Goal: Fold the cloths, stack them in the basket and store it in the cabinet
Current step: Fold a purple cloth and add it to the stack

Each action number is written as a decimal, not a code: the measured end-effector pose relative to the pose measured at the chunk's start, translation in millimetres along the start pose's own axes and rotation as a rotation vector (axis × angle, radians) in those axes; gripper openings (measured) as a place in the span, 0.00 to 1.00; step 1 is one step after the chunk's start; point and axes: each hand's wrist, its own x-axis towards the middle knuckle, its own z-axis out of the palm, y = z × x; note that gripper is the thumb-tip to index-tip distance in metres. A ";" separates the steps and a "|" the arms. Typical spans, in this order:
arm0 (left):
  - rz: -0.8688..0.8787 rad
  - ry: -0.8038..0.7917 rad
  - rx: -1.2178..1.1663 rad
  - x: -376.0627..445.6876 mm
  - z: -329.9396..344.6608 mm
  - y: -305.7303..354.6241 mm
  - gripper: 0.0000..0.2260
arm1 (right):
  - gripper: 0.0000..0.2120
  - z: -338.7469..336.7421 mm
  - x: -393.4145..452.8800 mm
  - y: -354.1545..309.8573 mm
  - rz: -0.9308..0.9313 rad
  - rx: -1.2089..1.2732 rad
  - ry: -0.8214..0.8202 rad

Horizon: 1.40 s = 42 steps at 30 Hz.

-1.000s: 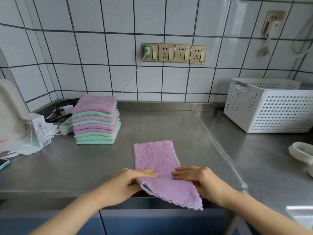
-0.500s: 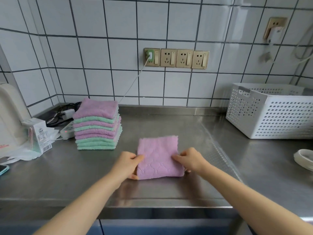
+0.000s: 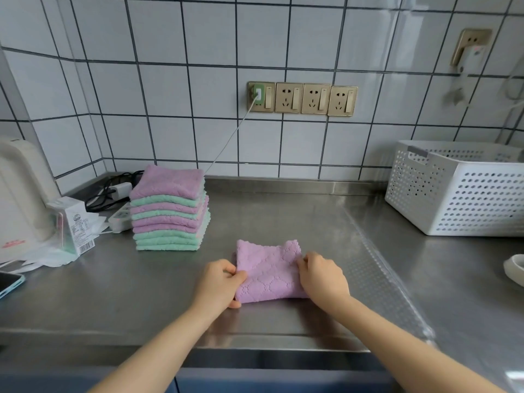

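Near counter (image 3: 141, 293) front edge | left hand (image 3: 218, 283), right hand (image 3: 321, 276) pinch folded cloth (image 3: 268, 272) sides (basket (image 3: 459, 194) well apart)

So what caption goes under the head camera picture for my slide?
Two hands, left hand and right hand, pinch a folded purple cloth on the steel counter, between the cloth stack and white basket.

Steel counter (image 3: 283, 222) with folded purple cloth (image 3: 269, 272), cloth stack (image 3: 170, 209), white basket (image 3: 459, 191), phone (image 3: 10, 282).
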 end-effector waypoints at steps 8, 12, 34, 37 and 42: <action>0.263 0.151 0.308 -1.6 -0.8 -6.1 0.11 | 0.06 0.5 -3.3 -6.9 -0.021 -0.091 0.011; 0.310 0.032 0.582 2.2 -4.3 -15.7 0.19 | 0.16 4.0 -5.6 -4.5 -0.189 -0.229 0.077; -0.062 -0.057 -0.634 1.8 -10.7 19.7 0.29 | 0.22 1.4 -1.3 -11.3 -0.056 -0.042 -0.045; 0.082 -0.056 -0.660 14.1 -38.9 31.5 0.27 | 0.16 -9.8 5.4 -43.6 -0.044 0.469 -0.088; 0.301 0.100 -0.502 58.8 -107.3 53.8 0.24 | 0.08 -35.8 32.4 -124.1 -0.177 0.880 -0.090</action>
